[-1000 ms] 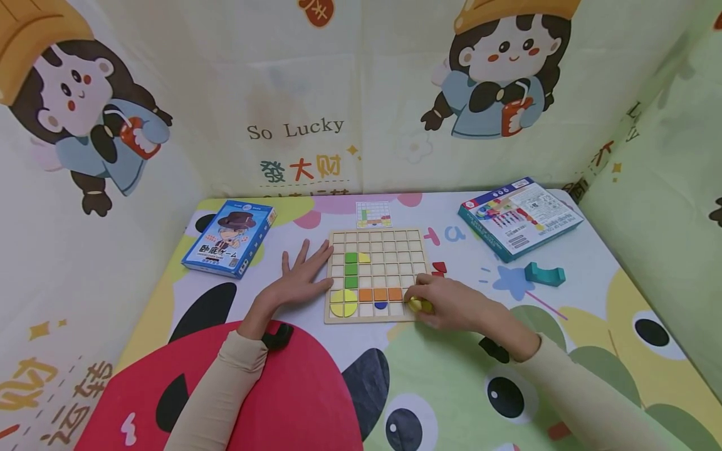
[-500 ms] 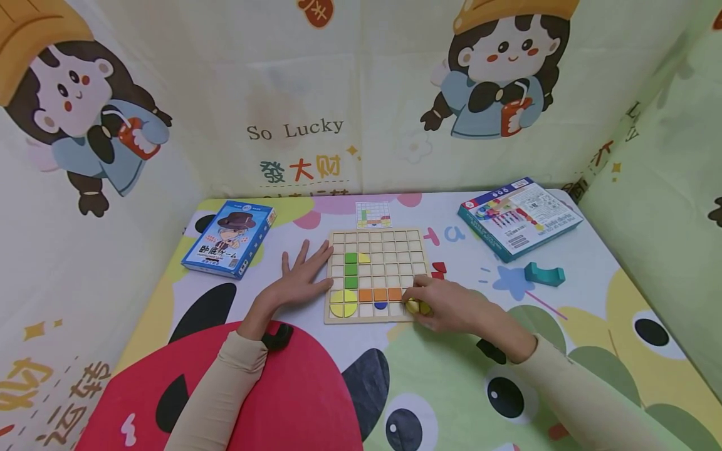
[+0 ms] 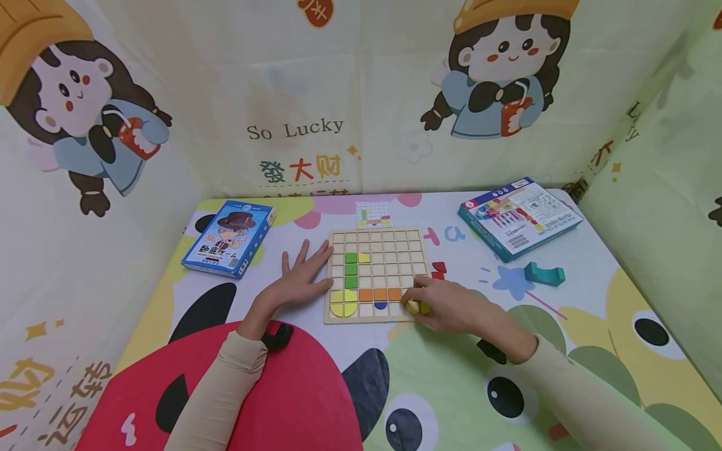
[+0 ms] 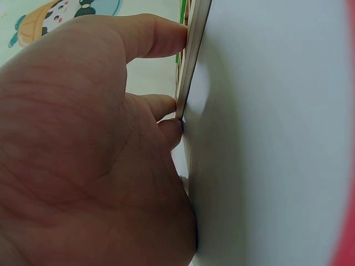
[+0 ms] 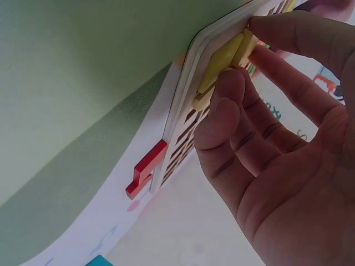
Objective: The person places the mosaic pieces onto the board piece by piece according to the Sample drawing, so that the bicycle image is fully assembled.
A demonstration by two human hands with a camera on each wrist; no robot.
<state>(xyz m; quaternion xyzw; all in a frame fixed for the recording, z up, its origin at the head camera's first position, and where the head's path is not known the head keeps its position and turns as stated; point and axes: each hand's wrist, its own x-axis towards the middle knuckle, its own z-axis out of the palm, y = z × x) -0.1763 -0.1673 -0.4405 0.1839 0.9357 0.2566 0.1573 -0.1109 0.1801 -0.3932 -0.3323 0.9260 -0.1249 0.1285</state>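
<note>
A wooden grid board (image 3: 383, 245) lies on the table. Along its left edge rests my left hand (image 3: 296, 279), fingers spread; in the left wrist view some fingertips touch the board's side. My right hand (image 3: 451, 304) is over the lower right corner, pinching a yellow piece (image 5: 223, 62) at the grid with thumb and fingers. How far the piece sits in its cells is hidden. On the board are green squares (image 3: 351, 270), orange squares (image 3: 380, 294), a yellow circle of quarter pieces (image 3: 343, 303), a single yellow quarter (image 3: 364, 257) and a blue half-disc (image 3: 380, 305).
Behind the board lies a small pattern card (image 3: 373, 214). Red pieces (image 5: 148, 166) lie by its right edge. A blue box (image 3: 230, 238) is at the left, a teal-sided box (image 3: 520, 216) at the right, with a curved teal block (image 3: 544, 274) in front of it.
My right hand has shifted slightly to the left with the yellow piece over the board's lower right corner. The left hand stays where it was.
</note>
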